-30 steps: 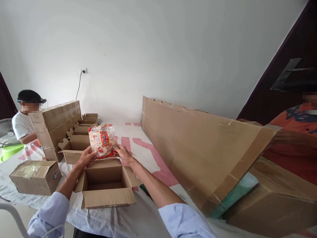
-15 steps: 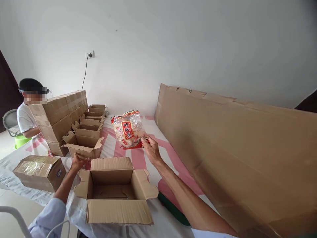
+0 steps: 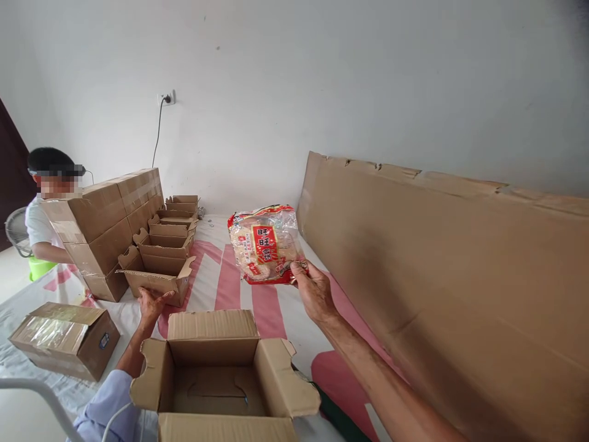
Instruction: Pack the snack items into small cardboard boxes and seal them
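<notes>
While pinched in the right hand [image 3: 315, 293], a crinkly glossy snack packet [image 3: 265, 244] above corrugated box [image 3: 216, 383].

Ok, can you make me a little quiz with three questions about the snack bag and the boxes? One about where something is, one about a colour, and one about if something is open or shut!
1. Where is the snack bag?
A. inside the open box
B. held up in the right hand
C. lying on the cloth

2. What colour are the stripes on the cloth?
A. pink
B. blue
C. green

3. How is the nearest box?
A. taped shut
B. squashed flat
C. open, flaps spread, nothing inside

Answers:
1 B: the right hand pinches the bag's lower corner above the cloth, while the left hand rests by an open box further back.
2 A: pink bands run across the white cloth.
3 C: its flaps stand outward and only its bare cardboard bottom shows.
</notes>
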The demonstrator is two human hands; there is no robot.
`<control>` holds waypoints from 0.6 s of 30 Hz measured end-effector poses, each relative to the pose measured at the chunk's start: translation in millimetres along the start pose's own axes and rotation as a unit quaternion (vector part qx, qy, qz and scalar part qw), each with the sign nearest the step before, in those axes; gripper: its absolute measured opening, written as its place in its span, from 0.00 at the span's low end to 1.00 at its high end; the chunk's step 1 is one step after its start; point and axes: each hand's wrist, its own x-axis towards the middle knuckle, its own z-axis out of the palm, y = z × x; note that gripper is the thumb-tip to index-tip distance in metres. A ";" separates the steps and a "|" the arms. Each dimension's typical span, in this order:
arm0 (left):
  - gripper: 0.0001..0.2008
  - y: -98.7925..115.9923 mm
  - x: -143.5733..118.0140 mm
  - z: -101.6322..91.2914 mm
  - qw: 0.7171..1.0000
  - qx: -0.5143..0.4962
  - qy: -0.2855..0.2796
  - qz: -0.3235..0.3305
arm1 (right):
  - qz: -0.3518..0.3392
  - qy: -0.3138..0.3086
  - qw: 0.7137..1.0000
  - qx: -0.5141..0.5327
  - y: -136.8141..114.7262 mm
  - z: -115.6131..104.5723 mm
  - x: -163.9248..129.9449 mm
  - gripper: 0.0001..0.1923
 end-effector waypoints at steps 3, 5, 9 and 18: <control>0.50 5.4 2.6 2.8 0.998 0.058 0.036 -0.009 | 0.011 0.008 1.000 -0.013 5.6 -3.5 -0.9 0.28; 0.48 8.5 4.8 3.8 0.996 0.084 0.040 -0.009 | 0.013 0.006 1.000 -0.022 7.2 -5.4 -2.6 0.29; 0.44 13.0 9.4 4.1 0.992 0.120 0.042 -0.012 | 0.004 -0.011 0.999 -0.053 2.3 -4.8 -5.1 0.29; 0.44 4.9 6.0 2.0 0.989 0.145 0.042 0.001 | -0.050 -0.233 0.962 -0.135 -33.1 45.1 3.0 0.20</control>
